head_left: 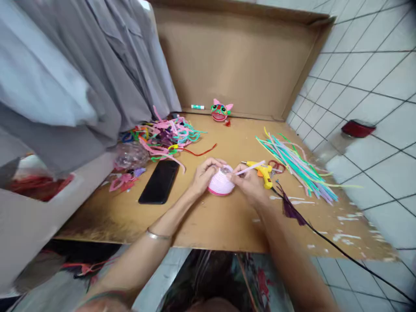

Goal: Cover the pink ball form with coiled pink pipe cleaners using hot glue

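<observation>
In the middle of the table sits a round dome [221, 184] wound with pale pink pipe cleaner, with a darker pink band round its bottom edge and a greyish clear patch at the top. My left hand [208, 172] grips its left side, fingers bent over the upper rim. At its right side my right hand [248, 180] pinches a pale pink pipe cleaner [250, 167] whose free end points up and right. A yellow hot glue gun [265, 174] lies just beyond my right hand, with red-handled scissors [277, 167] beside it.
A tangle of pipe cleaners [169, 134] lies back left, near a black phone [159, 182]. Straight pipe cleaners [295, 164] are heaped right. A finished animal head [220, 112] and glue stick [197, 106] stand at the back. The gun's cord [338, 249] crosses the right edge.
</observation>
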A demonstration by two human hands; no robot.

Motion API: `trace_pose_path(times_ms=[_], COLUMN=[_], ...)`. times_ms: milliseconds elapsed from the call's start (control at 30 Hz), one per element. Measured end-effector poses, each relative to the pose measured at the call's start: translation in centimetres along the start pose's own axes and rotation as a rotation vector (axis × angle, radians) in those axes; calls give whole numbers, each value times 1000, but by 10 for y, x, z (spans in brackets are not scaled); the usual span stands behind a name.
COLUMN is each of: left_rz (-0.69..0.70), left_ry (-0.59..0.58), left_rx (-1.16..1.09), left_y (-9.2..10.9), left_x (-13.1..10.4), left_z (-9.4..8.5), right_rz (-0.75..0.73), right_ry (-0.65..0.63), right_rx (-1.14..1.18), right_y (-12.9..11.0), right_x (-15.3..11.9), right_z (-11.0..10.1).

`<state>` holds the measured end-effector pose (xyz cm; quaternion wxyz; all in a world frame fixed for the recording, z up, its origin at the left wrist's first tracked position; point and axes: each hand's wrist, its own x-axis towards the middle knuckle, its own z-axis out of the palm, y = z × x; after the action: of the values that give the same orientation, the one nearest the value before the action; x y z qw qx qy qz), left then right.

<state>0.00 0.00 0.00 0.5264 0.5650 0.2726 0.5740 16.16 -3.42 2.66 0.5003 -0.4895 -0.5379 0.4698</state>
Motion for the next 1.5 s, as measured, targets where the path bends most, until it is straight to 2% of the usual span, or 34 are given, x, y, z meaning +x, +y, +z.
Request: trace_pose_path(times_ms=[433, 1000, 1500], left_rz=[30, 32, -23], left_ry=[28, 17, 15], left_rx=[91, 78, 58], left_y=[1, 0, 3], left_x=[-4, -4, -5], left_z=[3, 2, 3], right_rz=[0, 7, 23], right_ry=[-11, -13, -8], right_rx=[-32, 1, 45], right_y=[2, 2, 3], right_x=[-1, -1, 1], right_z=[0, 0, 0])
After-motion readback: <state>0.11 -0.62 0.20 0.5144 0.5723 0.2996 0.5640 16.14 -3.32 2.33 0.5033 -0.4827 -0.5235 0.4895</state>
